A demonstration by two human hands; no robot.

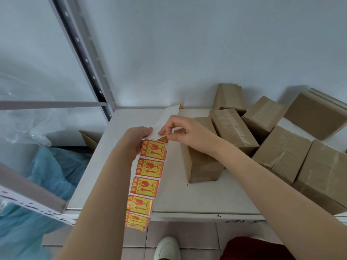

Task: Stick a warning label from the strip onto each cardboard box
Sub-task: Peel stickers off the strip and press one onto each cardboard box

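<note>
The left hand grips the label strip above the white table; the right hand pinches a label at its top. Taped cardboard boxes crowd the right side, the nearest box directly beneath the right wrist.

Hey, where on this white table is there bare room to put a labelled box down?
The white table is bare along its near edge, in front of the closest cardboard box, and on the left between the label strip and the shelf post. The right and back right are crowded with piled boxes. Both hands, left and right, hold the strip.
</note>
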